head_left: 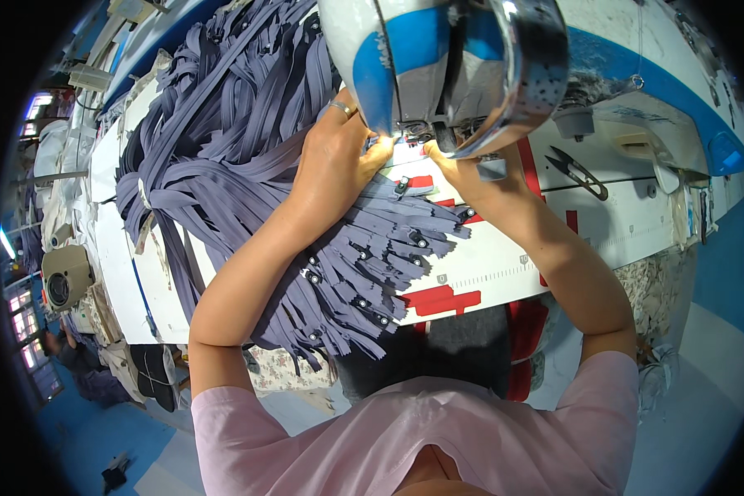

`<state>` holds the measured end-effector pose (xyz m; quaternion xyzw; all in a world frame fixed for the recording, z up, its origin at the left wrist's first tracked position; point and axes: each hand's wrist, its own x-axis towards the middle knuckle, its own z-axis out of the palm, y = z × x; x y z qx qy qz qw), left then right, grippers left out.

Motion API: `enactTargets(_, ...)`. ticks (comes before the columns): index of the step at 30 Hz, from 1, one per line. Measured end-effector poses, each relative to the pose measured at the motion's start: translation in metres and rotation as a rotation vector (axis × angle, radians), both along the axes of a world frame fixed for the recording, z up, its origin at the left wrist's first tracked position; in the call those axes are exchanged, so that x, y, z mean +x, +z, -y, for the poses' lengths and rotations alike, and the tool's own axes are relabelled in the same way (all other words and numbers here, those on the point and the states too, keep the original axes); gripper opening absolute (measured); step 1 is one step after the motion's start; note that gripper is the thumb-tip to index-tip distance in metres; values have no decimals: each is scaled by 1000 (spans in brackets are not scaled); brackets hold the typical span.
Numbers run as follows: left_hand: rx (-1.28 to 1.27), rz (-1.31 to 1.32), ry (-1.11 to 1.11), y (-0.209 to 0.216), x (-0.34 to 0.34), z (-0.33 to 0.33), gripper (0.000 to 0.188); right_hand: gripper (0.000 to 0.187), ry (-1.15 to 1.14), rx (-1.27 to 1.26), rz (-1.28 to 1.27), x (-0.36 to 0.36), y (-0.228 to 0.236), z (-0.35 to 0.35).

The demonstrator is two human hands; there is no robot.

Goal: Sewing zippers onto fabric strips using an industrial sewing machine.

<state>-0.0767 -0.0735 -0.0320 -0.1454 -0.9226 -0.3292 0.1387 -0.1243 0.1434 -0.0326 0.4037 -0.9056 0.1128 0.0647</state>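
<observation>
Under the lit head of a white and blue sewing machine (426,50), both my hands meet close to the needle area. My left hand (331,157), with a ring on one finger, lies over grey-blue zipper tapes (240,169); its thumb and fingers pinch a zipper near the presser foot. My right hand (479,182) comes in from the other side, fingers bent at the foot and partly hidden by the machine; what they pinch cannot be made out. A black zipper slider (401,187) shows just below the left thumb. Several more zipper ends with black sliders fan out below my left wrist.
Thread snips (579,174) lie on the white table (636,223) right of my right hand. Red tape strips (442,300) mark the table's near edge beside a printed ruler. The big zipper bundle, tied at the left (145,194), covers the table's left side.
</observation>
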Motion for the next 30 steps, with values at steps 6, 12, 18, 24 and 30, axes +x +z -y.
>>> enactTargets(6, -32, -20, 5, -4, -1, 1, 29, 28, -21, 60, 14, -4, 0, 4)
enactTargets(12, -22, -36, -1, -2, -1, 1, 31, 31, -32, 115, 33, 4, 3, 2)
enactTargets(18, -31, -15, 3, -2, 0, 1, 28, 33, -43, 174, 50, 5, 4, -5)
enactTargets(24, -10, 32, 3, -1, 2, -1, 28, 36, -47, 229, 62, 7, 6, -4)
enactTargets(30, 1, 25, -6, 0, 2, 0, 26, 38, -57, 285, 73, 6, 8, -1)
